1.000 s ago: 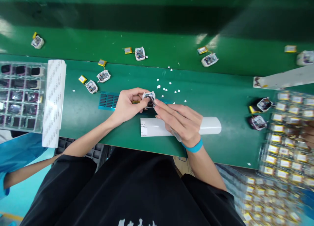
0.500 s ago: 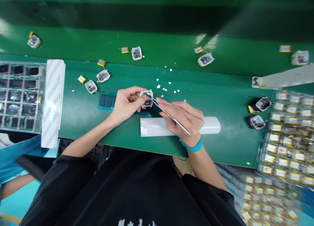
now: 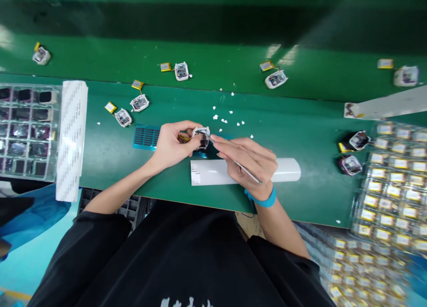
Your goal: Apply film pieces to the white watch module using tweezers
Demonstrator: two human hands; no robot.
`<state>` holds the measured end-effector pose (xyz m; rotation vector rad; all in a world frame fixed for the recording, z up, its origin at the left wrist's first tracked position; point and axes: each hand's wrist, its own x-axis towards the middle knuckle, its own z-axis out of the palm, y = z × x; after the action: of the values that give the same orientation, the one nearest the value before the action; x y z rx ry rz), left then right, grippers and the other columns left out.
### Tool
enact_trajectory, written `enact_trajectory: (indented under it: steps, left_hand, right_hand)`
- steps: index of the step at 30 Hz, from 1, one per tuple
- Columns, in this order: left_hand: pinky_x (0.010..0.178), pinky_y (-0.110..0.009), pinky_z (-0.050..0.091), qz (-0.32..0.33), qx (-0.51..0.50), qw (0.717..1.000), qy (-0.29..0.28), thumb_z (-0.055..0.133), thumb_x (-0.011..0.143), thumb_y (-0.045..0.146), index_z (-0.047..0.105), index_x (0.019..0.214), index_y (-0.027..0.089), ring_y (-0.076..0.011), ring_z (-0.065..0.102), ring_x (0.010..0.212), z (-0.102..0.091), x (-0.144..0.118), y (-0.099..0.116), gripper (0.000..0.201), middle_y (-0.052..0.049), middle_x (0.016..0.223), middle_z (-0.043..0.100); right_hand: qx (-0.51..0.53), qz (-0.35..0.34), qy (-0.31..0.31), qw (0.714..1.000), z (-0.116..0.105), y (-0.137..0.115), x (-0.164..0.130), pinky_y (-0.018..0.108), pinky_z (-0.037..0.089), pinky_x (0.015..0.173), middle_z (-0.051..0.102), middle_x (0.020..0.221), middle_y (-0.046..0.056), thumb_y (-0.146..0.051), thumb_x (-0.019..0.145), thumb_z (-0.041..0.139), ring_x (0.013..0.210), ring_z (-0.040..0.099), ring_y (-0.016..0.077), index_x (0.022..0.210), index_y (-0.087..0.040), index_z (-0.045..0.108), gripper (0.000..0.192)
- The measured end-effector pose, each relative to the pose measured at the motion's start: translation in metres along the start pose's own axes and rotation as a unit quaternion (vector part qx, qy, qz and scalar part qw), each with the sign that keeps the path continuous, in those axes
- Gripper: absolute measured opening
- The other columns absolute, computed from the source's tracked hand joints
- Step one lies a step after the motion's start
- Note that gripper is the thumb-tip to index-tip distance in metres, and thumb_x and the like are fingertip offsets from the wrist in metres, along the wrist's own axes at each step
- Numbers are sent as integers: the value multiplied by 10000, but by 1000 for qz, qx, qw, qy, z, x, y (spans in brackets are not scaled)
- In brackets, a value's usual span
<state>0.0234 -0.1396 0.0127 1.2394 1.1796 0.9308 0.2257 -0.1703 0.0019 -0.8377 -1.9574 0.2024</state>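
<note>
Counter (image 3: pixel 300 133) of green matting, seen from above, with a raised green strip running along its far side and a deep shadow beyond it. Small white modules with yellow cells lie scattered on both levels, for example one pair (image 3: pixel 123 117) left of centre. White flecks (image 3: pixel 227 119) dot the mat just beyond the hands. A clear tray (image 3: pixel 23 129) of dark parts sits at far left beside a white dotted sheet (image 3: pixel 71 138); stacked trays of yellow-labelled cells (image 3: pixel 393 187) fill the right. A blue ribbed pad (image 3: pixel 146 137) lies under the left wrist, and a white paper strip (image 3: pixel 287 170) lies under the right hand.

Left hand (image 3: pixel 173 142): fingers closed around a small white module (image 3: pixel 201 136), held just above the mat at centre. Right hand (image 3: pixel 250 162): fingers pinched on metal tweezers (image 3: pixel 233 160), whose tips meet the module; a blue wristband (image 3: pixel 263 199) circles the wrist.

Compared with half a second earlier, the tweezers lie flatter and the loose modules on the far strip have shifted slightly leftward in view.

Print on the paper strip is too small to read.
</note>
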Motion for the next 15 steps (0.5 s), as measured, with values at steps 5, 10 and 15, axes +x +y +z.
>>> enact_trajectory:
  steps: [5, 10, 15]
  left_hand:
    - [381, -147, 417, 2, 12, 1000, 8, 725, 796, 196, 782, 892, 138, -54, 548, 416, -1, 0, 0, 126, 23, 625, 645]
    - [391, -147, 415, 6, 13, 1000, 6, 722, 794, 193, 787, 880, 134, -53, 542, 420, 0, 0, 1, 123, 20, 612, 645]
    - [388, -150, 414, 15, 5, 1000, 6, 719, 796, 191, 791, 878, 132, -53, 543, 416, 1, -1, 1, 123, 23, 608, 634]
  right_hand:
    - [-8, 22, 1, 1000, -1, -2, 1, 288, 680, 737, 814, 1132, 55, -30, 988, 663, 876, 797, 170, 1225, -214, 731, 308]
    - [-10, 19, 5, 1000, 0, -2, 1, 276, 677, 751, 816, 1118, 70, -36, 996, 660, 898, 797, 170, 1188, -191, 732, 257]
    - [-7, 17, 11, 1000, 1, -2, 0, 270, 675, 765, 818, 1111, 73, -41, 994, 669, 891, 792, 165, 1198, -186, 734, 258]
